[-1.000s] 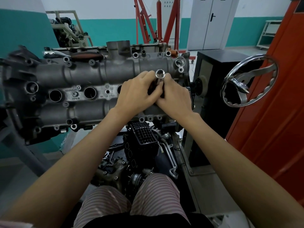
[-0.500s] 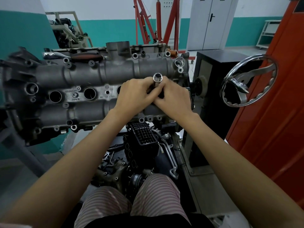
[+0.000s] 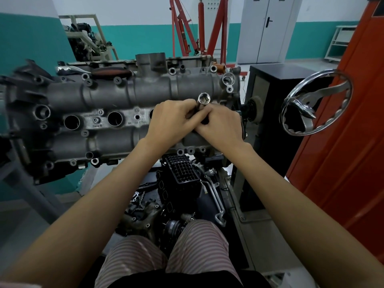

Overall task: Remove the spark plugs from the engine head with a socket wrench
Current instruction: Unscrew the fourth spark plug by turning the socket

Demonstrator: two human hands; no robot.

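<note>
Engine head (image 3: 124,104) spans left to centre of frame, mounted on a stand, its right end near the black cabinet (image 3: 276,84). Both hands meet at centre frame over the right part of the central plug-well row. Left hand (image 3: 172,121) fingers curled round the shaft of the socket (image 3: 204,99); right hand (image 3: 220,125) fingers curled against it from the other side, fingertips touching the left hand's. Socket's open chrome end points up toward camera, just above the knuckles; lower end hidden by hands, can't tell if it's seated in a well. Two open wells (image 3: 71,122) clear at left of hands, a third half-covered by the left hand.

Room: chrome handwheel (image 3: 315,102) right of frame, well apart from the right hand. Orange panel (image 3: 353,121) fills the right edge. Black parts pile (image 3: 178,183) below the head, between the forearms. Red hoist (image 3: 199,28) at top centre, behind the head.
</note>
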